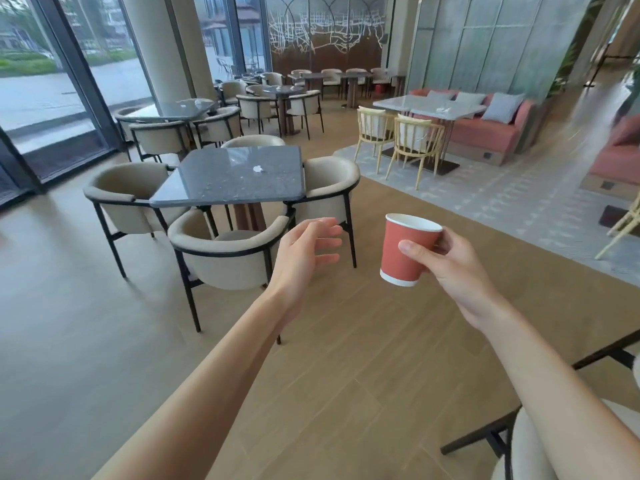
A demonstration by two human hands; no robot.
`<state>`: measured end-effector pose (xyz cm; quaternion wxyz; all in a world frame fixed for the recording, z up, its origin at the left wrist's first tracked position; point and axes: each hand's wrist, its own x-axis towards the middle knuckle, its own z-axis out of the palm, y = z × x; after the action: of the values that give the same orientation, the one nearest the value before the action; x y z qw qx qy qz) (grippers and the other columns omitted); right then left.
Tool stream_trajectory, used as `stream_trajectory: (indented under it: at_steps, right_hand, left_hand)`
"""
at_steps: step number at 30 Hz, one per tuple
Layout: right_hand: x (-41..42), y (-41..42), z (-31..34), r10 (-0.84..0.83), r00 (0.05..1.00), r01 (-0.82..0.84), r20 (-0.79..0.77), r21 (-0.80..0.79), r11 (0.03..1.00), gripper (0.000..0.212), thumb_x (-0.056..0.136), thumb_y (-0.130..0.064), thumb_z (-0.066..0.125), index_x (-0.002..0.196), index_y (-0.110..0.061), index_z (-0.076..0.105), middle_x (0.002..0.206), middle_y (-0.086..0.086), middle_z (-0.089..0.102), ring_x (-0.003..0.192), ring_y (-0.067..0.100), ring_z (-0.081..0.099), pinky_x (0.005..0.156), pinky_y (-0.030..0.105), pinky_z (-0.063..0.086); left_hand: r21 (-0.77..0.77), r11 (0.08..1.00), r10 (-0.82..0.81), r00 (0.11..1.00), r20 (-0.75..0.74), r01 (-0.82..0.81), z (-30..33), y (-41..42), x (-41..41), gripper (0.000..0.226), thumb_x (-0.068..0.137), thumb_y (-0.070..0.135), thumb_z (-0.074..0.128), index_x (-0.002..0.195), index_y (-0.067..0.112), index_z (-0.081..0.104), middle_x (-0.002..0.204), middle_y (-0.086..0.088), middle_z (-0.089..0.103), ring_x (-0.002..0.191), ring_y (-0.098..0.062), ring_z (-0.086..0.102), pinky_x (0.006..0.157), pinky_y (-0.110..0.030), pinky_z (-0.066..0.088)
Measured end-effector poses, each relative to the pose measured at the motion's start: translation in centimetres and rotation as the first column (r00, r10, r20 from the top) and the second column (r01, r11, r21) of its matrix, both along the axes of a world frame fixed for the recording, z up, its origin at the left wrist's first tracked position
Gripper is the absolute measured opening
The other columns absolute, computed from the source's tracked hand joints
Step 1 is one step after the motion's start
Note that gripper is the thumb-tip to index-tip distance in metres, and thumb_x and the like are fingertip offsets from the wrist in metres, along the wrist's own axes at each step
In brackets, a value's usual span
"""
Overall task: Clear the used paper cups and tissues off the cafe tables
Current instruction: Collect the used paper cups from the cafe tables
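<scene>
— Right hand (453, 268): fingers (410, 250) curled round a red paper cup (407, 249), tilted a little, carried in the air over the wooden floor (363, 358).

— Left hand (304, 251)?

— Empty, fingers loosely spread, reaching ahead toward the dark stone surface (232, 178).

— Anything left on that one?

— A small crumpled white tissue (258, 169) near the middle, well apart from both hands. Cannot tell about spills or crumbs.

— Best way in?

— Probably round the beige armchair (225, 251) tucked at the near edge, or from the right side, then pinch the tissue with the free left hand. Keep the cup upright in case of dregs; interior not visible from here.

— After that?

— Likely drop the tissue into the cup. More small white scraps seemingly on the farther pale surface (429, 107) by the pink sofa (485, 133); too small to name.
</scene>
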<state>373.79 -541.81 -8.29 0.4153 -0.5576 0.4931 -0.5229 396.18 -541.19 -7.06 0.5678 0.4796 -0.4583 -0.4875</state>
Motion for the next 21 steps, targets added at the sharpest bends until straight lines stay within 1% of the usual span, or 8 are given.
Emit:
stream_trajectory:
  at_steps: [2,5,8,10,15,21]
  right_hand:
    - [-2.0,-4.5,-0.3,-0.01,1.0,0.01,0.021,-0.02,1.0,0.042,0.082,-0.026,0.081,0.121,-0.021,0.067,0.116,-0.004,0.073,0.111,0.016,0.067,0.104,0.048,0.051]
    - [-5.3,-10.9,-0.4,-0.006,0.999,0.007,0.039,-0.012,1.0,0.044,0.081,-0.027,0.083,0.122,-0.02,0.067,0.116,-0.004,0.073,0.111,0.015,0.068,0.104,0.048,0.051]
    - [-8.8,-17.1,-0.4,-0.013,0.999,0.012,0.052,0.005,1.0,0.047,0.079,-0.031,0.085,0.121,-0.021,0.067,0.115,-0.004,0.074,0.11,0.013,0.068,0.104,0.047,0.052]
    - [-10.9,-21.0,-0.1,-0.022,0.998,0.021,0.058,0.012,1.0,0.044,0.079,-0.029,0.084,0.119,-0.021,0.066,0.113,-0.005,0.074,0.108,0.012,0.069,0.103,0.045,0.052]
    - [-15.2,-29.4,-0.1,-0.034,0.998,0.033,0.05,0.012,0.999,0.044,0.079,-0.028,0.084,0.118,-0.021,0.066,0.112,-0.006,0.074,0.105,0.008,0.069,0.096,0.033,0.054]
    - [-20.2,-40.4,-1.4,-0.067,0.997,0.067,0.036,0.017,0.998,0.045,0.079,-0.027,0.084,0.12,-0.02,0.065,0.113,-0.007,0.074,0.105,0.006,0.069,0.092,0.028,0.054]
  left_hand:
    - [-0.019,1.0,-0.016,1.0,-0.001,0.016,-0.2,-4.6,-2.2,0.028,0.103,0.017,0.047,0.114,0.009,0.071,0.113,-0.009,0.074,0.105,-0.026,0.07,0.097,-0.051,0.056]
    - [-0.005,1.0,-0.026,0.999,0.022,0.027,0.3,-11.2,-5.9,0.03,0.103,0.015,0.045,0.119,0.004,0.068,0.116,-0.014,0.073,0.102,-0.026,0.07,0.096,-0.05,0.057]
    - [-0.013,0.998,-0.053,0.998,0.032,0.054,1.1,-17.6,-9.8,0.03,0.104,0.014,0.043,0.119,0.004,0.068,0.116,-0.015,0.072,0.108,-0.031,0.069,0.094,-0.048,0.057]
    - [-0.019,0.997,-0.07,0.997,0.043,0.071,1.5,-21.6,-12.2,0.03,0.105,0.015,0.045,0.121,0.003,0.067,0.117,-0.016,0.071,0.109,-0.031,0.068,0.095,-0.048,0.057]
    - [0.003,0.996,-0.091,0.993,0.075,0.091,1.1,-30.8,-17.3,0.029,0.104,0.015,0.046,0.117,0.003,0.068,0.117,-0.016,0.072,0.111,-0.035,0.066,0.099,-0.055,0.053]
    - [0.016,0.993,-0.118,0.989,0.089,0.117,-0.5,-42.5,-22.3,0.028,0.103,0.015,0.046,0.117,0.004,0.069,0.115,-0.015,0.072,0.111,-0.032,0.067,0.098,-0.052,0.055]
